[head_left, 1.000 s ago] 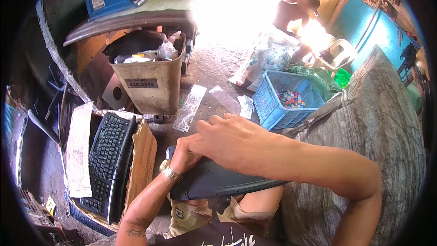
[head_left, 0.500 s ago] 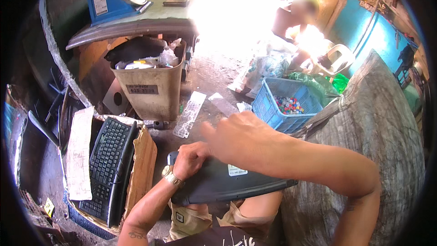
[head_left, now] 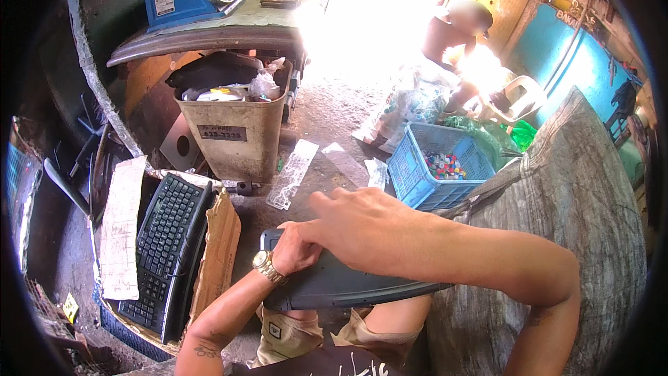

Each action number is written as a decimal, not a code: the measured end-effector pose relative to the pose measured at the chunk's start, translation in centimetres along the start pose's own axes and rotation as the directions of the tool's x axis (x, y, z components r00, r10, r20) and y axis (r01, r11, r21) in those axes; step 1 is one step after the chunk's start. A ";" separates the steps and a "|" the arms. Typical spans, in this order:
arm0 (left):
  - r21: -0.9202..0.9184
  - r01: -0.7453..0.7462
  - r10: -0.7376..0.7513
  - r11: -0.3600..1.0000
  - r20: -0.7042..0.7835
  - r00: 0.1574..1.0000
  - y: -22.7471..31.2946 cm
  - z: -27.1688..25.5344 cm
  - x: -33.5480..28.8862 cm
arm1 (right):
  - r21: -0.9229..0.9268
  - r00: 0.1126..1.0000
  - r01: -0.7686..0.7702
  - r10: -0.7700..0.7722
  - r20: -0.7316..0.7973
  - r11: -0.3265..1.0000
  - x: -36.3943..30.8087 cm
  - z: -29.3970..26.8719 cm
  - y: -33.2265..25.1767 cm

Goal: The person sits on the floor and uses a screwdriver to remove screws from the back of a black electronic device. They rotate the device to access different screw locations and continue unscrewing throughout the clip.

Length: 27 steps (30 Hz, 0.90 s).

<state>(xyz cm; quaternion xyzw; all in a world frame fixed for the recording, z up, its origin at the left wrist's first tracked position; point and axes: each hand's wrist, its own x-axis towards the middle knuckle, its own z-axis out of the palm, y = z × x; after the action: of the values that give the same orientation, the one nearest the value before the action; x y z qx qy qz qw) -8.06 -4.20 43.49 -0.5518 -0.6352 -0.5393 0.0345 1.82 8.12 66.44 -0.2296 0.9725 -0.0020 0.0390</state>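
Across my thighs lies a flat black plastic panel [head_left: 376,290] with rounded corners, which looks like a keyboard turned face down. My left hand [head_left: 298,249], wearing a metal watch [head_left: 268,267], rests on its left part with the fingers curled in. Crossing over the panel from the right, my right hand [head_left: 358,226] is bent at the wrist and meets the left one. Its fingers are curled, and their tips are hidden behind the hand. Whatever either hand grips does not show.
An open cardboard box [head_left: 221,251] with black keyboards [head_left: 167,237] stands at left. Ahead are a full beige bin [head_left: 236,139] and a blue crate [head_left: 435,188] of colourful caps. A large woven sack [head_left: 550,237] is at right. Another person [head_left: 452,42] sits farther back.
My right hand has dropped slightly, and its forearm now covers the white label on the black panel. The view has shifted a little; the left hand stays at about the same spot.
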 end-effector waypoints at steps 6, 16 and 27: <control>-0.104 0.165 -0.162 0.981 0.039 0.986 -0.2 -0.1 -0.1 | -0.050 0.948 -0.221 0.227 0.225 0.974 0.1 -1.2 0.1; -0.011 0.077 -0.077 0.997 -0.011 0.997 -0.5 -0.3 0.3 | -0.028 0.980 -0.181 0.183 0.081 0.983 -0.1 -1.2 0.3; 0.135 0.107 -0.118 0.985 0.073 0.990 -0.4 -1.6 0.6 | -0.045 0.966 -0.255 0.256 0.023 0.966 -1.5 -0.2 -0.6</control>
<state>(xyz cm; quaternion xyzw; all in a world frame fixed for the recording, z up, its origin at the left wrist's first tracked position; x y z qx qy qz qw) -9.46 -4.90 44.29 -0.5330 -0.7001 -0.4749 0.0140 3.39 8.25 66.78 -0.1032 0.9931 0.0265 0.0480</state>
